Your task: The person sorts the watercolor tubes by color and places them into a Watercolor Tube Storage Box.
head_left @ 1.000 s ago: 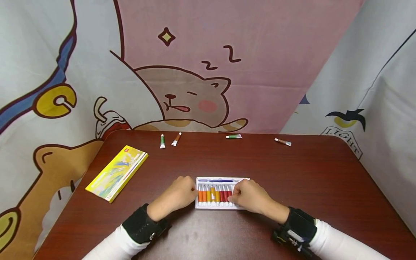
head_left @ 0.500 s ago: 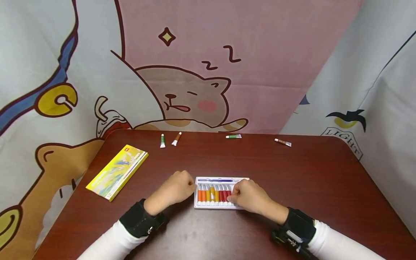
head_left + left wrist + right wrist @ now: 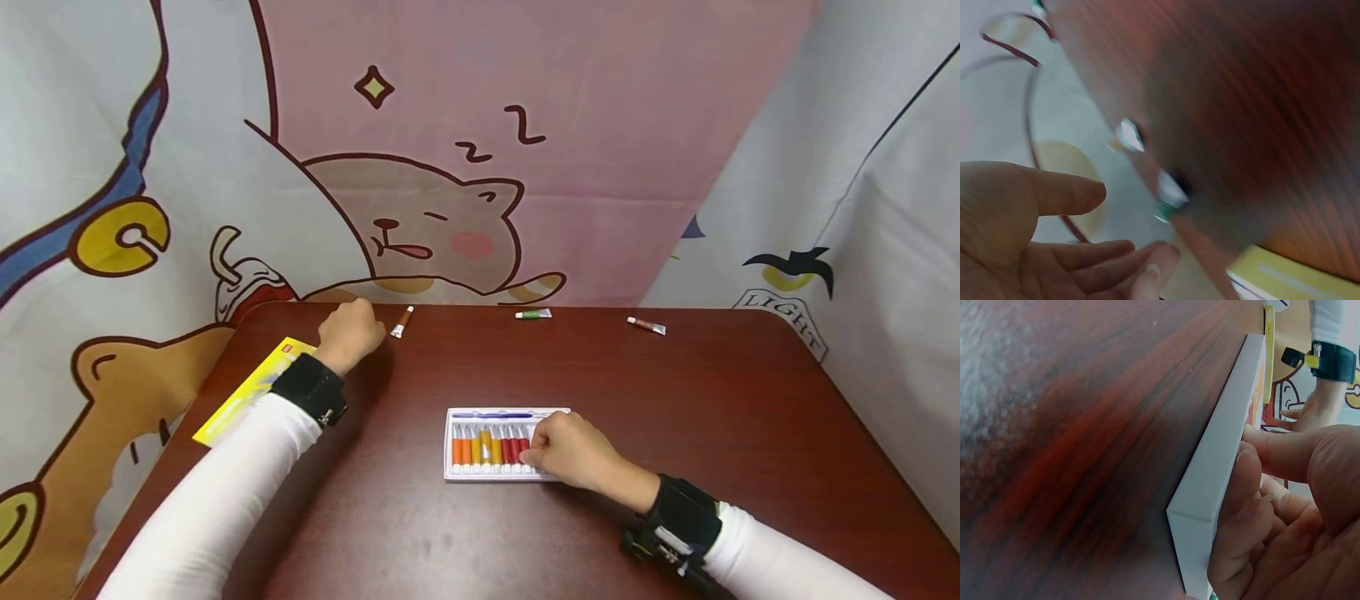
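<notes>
My left hand [image 3: 350, 336] is over the far left of the table, covering one green tube from the head view. The left wrist view has its thumb and fingers apart, with that blurred green paint tube [image 3: 1171, 197] just beyond the fingertips. An orange-brown paint tube [image 3: 402, 322] lies right beside the hand. My right hand [image 3: 573, 450] rests bent-fingered on the right end of a white paint tray [image 3: 471, 477]. Orange, yellow and red tubes [image 3: 485, 448] lie in the tray, below a blue brush [image 3: 491, 415]. Whatever the right fingertips pinch is hidden.
A yellow box [image 3: 247, 392] lies at the table's left, partly under the left forearm. Along the back edge are another green tube [image 3: 533, 314] and a brown tube [image 3: 647, 326]. A printed cloth [image 3: 585, 167] hangs behind the table [image 3: 750, 417].
My left hand has left the tray's left side and moved forward and left to the back edge, over the green tube. My right hand has stayed on the tray.
</notes>
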Available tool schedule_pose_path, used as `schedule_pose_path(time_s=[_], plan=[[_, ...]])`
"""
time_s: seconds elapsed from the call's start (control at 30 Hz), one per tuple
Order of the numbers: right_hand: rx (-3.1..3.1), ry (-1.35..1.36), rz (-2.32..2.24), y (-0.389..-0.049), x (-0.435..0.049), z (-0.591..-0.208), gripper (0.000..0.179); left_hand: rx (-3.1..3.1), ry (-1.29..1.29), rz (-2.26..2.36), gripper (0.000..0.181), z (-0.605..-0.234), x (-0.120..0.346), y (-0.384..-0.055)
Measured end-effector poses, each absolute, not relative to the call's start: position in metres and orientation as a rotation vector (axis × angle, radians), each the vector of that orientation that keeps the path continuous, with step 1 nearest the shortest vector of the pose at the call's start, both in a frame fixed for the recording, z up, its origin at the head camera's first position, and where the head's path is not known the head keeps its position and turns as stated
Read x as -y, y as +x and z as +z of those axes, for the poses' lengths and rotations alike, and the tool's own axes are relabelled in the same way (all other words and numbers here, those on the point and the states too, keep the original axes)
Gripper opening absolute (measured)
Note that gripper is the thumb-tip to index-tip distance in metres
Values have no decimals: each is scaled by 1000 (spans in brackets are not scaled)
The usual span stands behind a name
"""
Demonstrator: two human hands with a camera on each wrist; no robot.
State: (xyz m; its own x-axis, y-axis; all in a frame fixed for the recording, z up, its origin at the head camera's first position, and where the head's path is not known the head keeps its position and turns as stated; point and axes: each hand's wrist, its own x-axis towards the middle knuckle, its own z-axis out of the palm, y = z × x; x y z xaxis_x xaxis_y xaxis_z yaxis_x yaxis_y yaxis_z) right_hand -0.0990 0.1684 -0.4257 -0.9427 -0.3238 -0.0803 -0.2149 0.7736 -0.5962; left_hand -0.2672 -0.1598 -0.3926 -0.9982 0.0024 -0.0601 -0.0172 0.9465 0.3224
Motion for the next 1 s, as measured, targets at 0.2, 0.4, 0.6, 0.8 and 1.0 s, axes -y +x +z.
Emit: schedule_pose_path(time_s=[0.2, 0.4, 0.6, 0.8, 1.0], plan=[[-2785, -416, -912, -99, -170, -426, 34, -2951, -156, 494, 33, -402, 169, -288], [-2787, -426, -902, -99, -170, -427, 34, -2910, -187, 515, 34, -410, 169, -292], [-2794, -440, -917, -100, -169, -428, 34, -2892, -195, 556, 33, -410, 171, -294], [-2784, -491, -946, -102, -171, -428, 33, -2940, -147, 704, 32, -399, 178, -286], [-2765, -498, -1044, -108, -179, -423, 24, -2987, 72, 1016, 18, -377, 171, -268]])
